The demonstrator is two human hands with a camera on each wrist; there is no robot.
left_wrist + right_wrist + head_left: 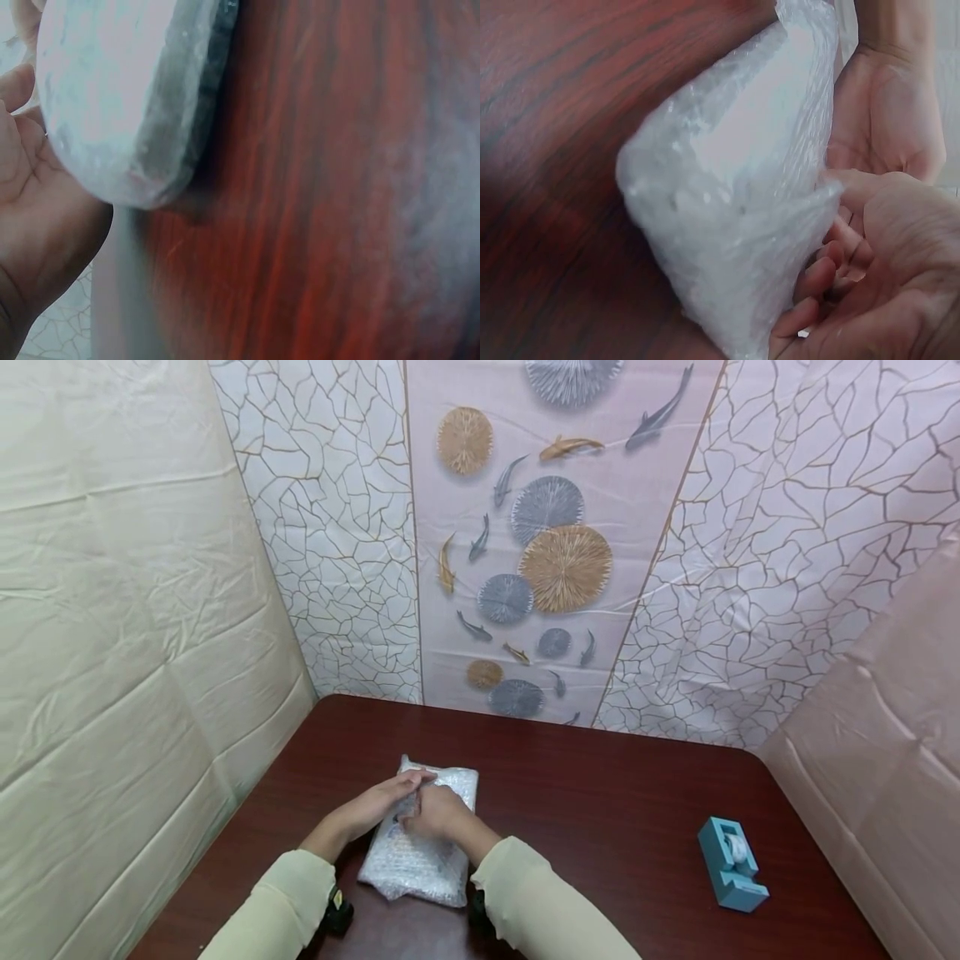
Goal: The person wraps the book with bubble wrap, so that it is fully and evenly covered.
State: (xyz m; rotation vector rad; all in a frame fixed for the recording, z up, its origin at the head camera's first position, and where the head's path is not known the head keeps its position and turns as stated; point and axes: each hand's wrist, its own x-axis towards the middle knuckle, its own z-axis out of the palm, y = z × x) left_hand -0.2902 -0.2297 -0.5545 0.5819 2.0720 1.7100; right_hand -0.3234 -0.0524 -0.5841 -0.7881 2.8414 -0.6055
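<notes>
A flat package in clear bubble wrap (420, 868) lies on the dark red-brown table, its contents blurred by the plastic. My left hand (375, 803) lies across its far left part with fingers extended toward the right hand. In the left wrist view, the palm of that hand (45, 217) shows beside the package's edge (112, 97). My right hand (444, 814) is on top of the package with curled fingers. The right wrist view has this hand (900, 247) pinching a loose flap of the bubble wrap (742, 255); the left hand (889, 120) is just behind.
A teal tape dispenser (731, 864) with a roll of tape (737, 849) stands at the right of the table (600, 827). Patterned cloth (525, 552) hangs behind the far edge. Pale draped walls (135, 610) close in both sides.
</notes>
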